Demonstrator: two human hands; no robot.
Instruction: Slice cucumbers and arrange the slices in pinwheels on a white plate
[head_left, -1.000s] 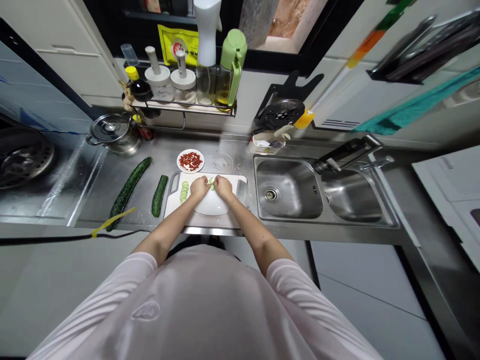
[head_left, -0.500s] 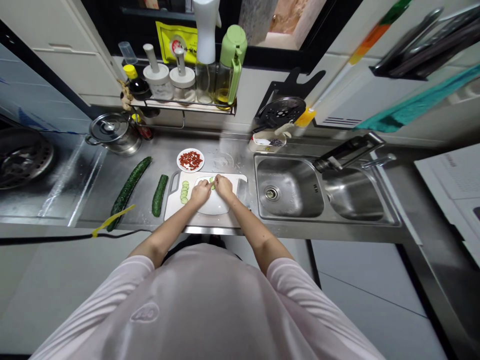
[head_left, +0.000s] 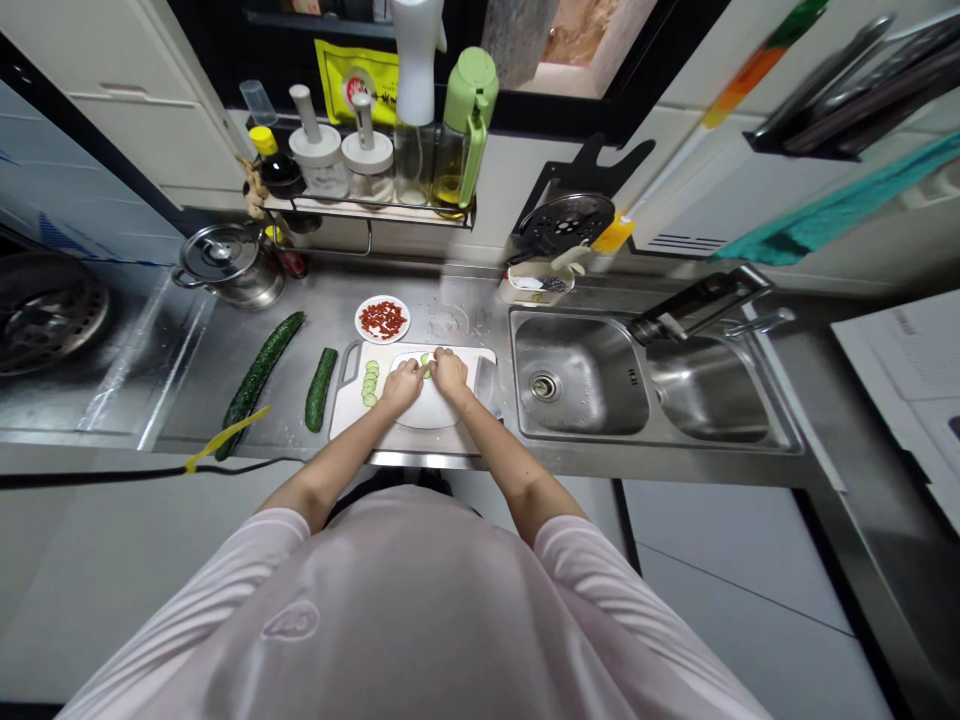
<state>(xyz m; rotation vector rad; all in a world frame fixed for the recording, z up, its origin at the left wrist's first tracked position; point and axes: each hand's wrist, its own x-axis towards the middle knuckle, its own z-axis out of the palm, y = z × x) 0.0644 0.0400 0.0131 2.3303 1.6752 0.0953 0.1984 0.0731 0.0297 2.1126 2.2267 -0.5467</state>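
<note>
My left hand (head_left: 405, 384) and my right hand (head_left: 450, 374) meet over a white plate (head_left: 427, 412), fingertips closed and nearly touching. Pale green cucumber slices (head_left: 427, 362) show between the fingers, partly hidden by them. Under the plate lies a white cutting board (head_left: 349, 418) with a grey handle. A short overlapping row of cucumber slices (head_left: 370, 384) lies on the board, left of my left hand. On the board's right end rests a flat grey blade (head_left: 487, 380), apparently a knife.
A cut cucumber (head_left: 321, 390) and a long whole cucumber (head_left: 264, 370) lie left of the board. Behind it stands a small plate of red pieces (head_left: 382, 320). A steel pot (head_left: 229, 265) sits back left; a double sink (head_left: 581, 375) is at right. A yellow-tied cable (head_left: 225, 437) crosses the front edge.
The view has shifted very slightly. Both hands stay over the plate, with the fingers at the cucumber slices almost unchanged.
</note>
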